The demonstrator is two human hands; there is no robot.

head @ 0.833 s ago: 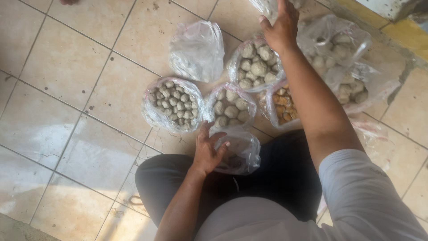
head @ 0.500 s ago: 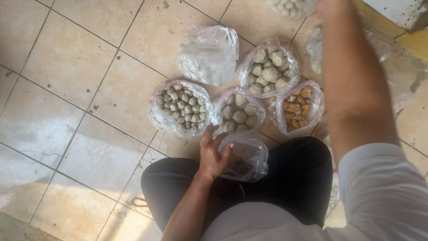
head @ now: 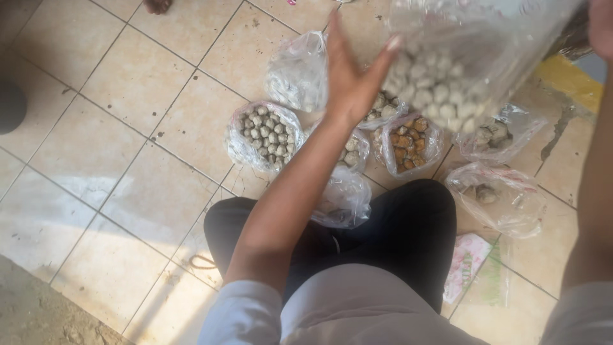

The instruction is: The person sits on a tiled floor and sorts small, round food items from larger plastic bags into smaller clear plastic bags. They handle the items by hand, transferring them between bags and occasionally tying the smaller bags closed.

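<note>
We've got the clear bag of pale balls [head: 447, 76] lifted by our right hand [head: 600, 25], grip hidden; left hand [head: 351, 76] fingers spread open beside it, holding nothing.

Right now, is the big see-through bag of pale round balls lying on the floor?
No, the raised bag is held up in the air, with the left hand open against its side.
</note>
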